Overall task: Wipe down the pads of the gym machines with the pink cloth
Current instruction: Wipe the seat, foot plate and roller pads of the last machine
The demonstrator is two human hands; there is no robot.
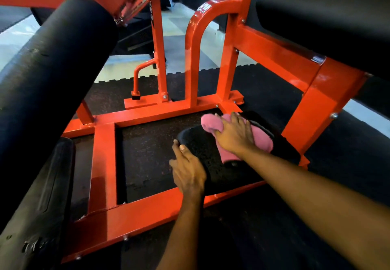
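Down low by the floor, inside the orange frame (145, 112). Right hand (232, 134) grasps the pink cloth (262, 141), fingers spread over the bunched fabric, thumb tucked into it, pressing it onto the low black pad (198, 141). Cloth lies under and just beyond that hand, on the far half of the pad. Left hand (187, 169) relaxed, fingers fairly straight, resting on the pad's near end as if steadying it; holds nothing. Judged progress: this pad is mid-wipe, the stretch between the two hands apparently not yet covered. Big roller pad (63, 58) well up and left of the left hand, seat pad (327, 16) high above the right, worn pad (42, 196) off to the left: can't tell whether any has been wiped
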